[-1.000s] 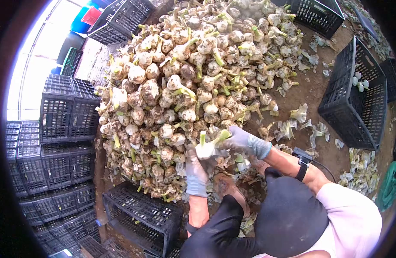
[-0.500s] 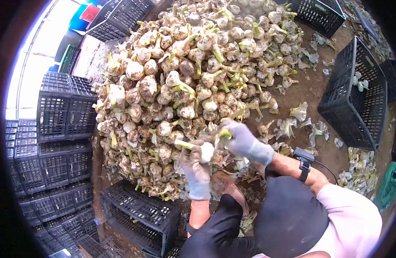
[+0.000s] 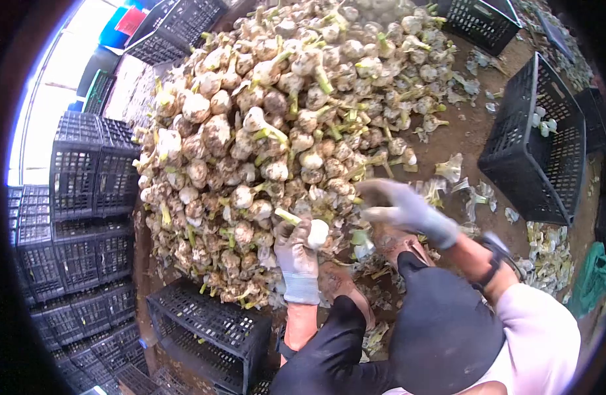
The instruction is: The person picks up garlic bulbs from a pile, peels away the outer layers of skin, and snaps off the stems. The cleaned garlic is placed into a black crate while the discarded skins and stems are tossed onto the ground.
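In the head view my gloved left hand [image 3: 295,253] is closed around a garlic bulb [image 3: 317,234]. The bulb is white and peeled, and its cut pale-green stem sticks out to the upper left past my fingers. My gloved right hand [image 3: 398,207] is off to the right of the bulb, apart from it, slightly blurred. Its thumb and fingers are spread, with nothing visible between them. Just beyond both hands rises a big heap of soil-stained garlic bulbs [image 3: 250,131] with stems on.
A black crate [image 3: 504,171] with some white bulbs inside stands at right. Another black crate [image 3: 207,316] is at lower left, near stacked crates [image 3: 76,260]. Loose garlic skins [image 3: 451,168] litter the soil, and a green bag [image 3: 591,283] lies far right.
My right hand has pulled away from the bulb to the right, and its fingers have spread. The green piece seen in it earlier no longer shows there. My left hand keeps the bulb.
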Action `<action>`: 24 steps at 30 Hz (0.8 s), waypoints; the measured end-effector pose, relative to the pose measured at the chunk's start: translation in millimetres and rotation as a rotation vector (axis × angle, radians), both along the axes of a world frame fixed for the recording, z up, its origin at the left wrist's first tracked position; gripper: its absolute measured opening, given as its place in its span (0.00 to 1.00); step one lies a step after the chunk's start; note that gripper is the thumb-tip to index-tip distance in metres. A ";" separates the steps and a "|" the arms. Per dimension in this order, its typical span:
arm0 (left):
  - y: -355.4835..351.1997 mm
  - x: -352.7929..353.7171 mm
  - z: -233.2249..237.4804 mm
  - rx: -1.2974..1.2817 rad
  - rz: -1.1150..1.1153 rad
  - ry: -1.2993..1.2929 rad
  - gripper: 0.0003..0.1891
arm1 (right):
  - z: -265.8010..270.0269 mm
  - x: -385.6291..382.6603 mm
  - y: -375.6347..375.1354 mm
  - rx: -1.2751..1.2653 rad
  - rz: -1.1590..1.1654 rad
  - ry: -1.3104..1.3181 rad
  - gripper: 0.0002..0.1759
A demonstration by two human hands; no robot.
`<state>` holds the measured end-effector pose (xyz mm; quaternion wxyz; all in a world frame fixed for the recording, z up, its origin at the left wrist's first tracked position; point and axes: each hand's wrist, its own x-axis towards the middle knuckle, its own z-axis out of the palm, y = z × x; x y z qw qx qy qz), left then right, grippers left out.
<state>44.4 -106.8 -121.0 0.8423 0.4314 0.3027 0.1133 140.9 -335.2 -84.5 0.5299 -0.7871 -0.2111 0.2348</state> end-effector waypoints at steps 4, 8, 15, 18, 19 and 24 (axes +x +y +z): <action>-4.9 7.2 22.9 0.345 -0.116 0.101 0.03 | -7.3 -1.5 70.8 0.214 0.090 0.670 0.24; -7.8 6.3 23.0 0.301 0.018 0.076 0.03 | -10.3 -0.7 77.8 0.250 0.162 0.791 0.23; -10.9 8.5 20.1 0.174 -0.045 0.066 0.09 | -24.2 -9.5 55.7 0.469 0.074 0.822 0.14; -15.0 7.6 16.5 0.718 -0.069 0.036 0.07 | -13.1 -11.1 74.1 0.219 0.041 0.717 0.14; -12.7 6.3 18.7 1.021 -0.139 -0.024 0.06 | -32.2 -19.3 83.2 0.218 -0.017 0.458 0.16; -5.0 -3.2 21.9 0.173 -0.074 -0.141 0.07 | -41.6 -15.0 78.7 0.050 0.008 0.650 0.14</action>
